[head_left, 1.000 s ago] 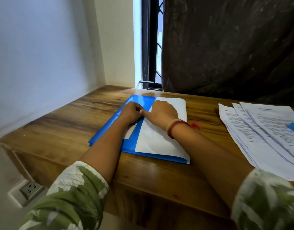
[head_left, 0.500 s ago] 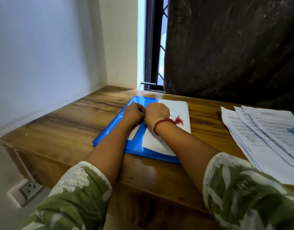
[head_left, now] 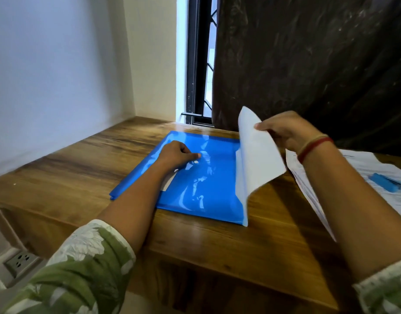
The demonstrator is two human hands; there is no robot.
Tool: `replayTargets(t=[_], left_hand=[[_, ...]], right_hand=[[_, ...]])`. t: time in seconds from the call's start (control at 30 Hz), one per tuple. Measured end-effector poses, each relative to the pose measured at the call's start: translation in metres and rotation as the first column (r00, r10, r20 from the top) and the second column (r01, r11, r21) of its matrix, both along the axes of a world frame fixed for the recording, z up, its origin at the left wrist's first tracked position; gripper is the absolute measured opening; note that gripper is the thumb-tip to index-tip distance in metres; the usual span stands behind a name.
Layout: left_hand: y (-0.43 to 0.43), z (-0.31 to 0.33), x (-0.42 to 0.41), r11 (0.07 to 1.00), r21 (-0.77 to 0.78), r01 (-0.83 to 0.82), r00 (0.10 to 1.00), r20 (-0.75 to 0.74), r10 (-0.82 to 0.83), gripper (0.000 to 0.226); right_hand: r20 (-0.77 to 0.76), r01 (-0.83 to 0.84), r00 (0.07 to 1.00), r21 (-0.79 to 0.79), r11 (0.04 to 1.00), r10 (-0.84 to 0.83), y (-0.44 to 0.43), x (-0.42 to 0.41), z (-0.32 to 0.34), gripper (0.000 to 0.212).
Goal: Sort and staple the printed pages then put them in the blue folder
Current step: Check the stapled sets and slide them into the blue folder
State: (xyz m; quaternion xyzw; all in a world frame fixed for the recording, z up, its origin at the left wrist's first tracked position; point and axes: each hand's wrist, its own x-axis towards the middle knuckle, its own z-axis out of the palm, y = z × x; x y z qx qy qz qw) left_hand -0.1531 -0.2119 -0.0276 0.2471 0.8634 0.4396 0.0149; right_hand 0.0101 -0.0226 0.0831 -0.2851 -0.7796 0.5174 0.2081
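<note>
The blue folder [head_left: 204,189] lies flat on the wooden desk [head_left: 217,245] in the middle of the view. My right hand [head_left: 283,132] pinches the top edge of a white flap [head_left: 258,155] and holds it lifted and curled up from the folder's right edge. My left hand [head_left: 178,155] rests on the folder's left part with its fingers curled, thumb and forefinger pinched together beside a small white snap [head_left: 196,162]. A fanned stack of printed pages [head_left: 362,168] lies at the right, with a blue stapler [head_left: 386,182] on top of it.
A white wall runs along the desk's left side. Behind the desk are a dark curtain [head_left: 308,64] and a window frame [head_left: 197,87]. A wall socket [head_left: 20,262] sits below the desk's front left edge.
The white flap lay flat on the folder under both hands. My right hand has now peeled it up and to the right, which bares the blue surface. My left hand stays on the folder.
</note>
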Motion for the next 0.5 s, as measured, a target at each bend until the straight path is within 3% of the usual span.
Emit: replayTargets(t=[0.1, 0.2, 0.3, 0.4, 0.5], left_hand=[[0.006, 0.002, 0.004, 0.974, -0.224, -0.022, 0.997, -0.077, 0.004, 0.051], [0.005, 0.005, 0.005, 0.892, -0.445, -0.072, 0.989, -0.151, 0.005, 0.065], [0.002, 0.013, 0.006, 0.86, -0.505, -0.076, 0.994, -0.111, 0.022, 0.072], [0.001, 0.024, 0.008, 0.824, -0.565, -0.044, 0.998, -0.061, 0.012, 0.073], [0.002, 0.032, 0.009, 0.795, -0.606, -0.016, 1.0, -0.01, 0.013, 0.07]], right_hand=[[0.059, 0.078, 0.995, 0.044, 0.996, -0.081, 0.037, 0.025, -0.002, 0.028], [0.119, 0.106, 0.986, 0.083, 0.991, -0.116, 0.059, 0.043, -0.019, 0.03], [0.201, 0.122, 0.961, 0.299, 0.947, -0.187, 0.065, 0.048, -0.049, 0.033], [0.162, 0.129, 0.96, 0.465, 0.876, -0.228, 0.056, 0.05, -0.077, 0.033], [0.218, 0.045, 0.949, 0.621, 0.782, -0.228, 0.049, 0.051, -0.095, 0.026]])
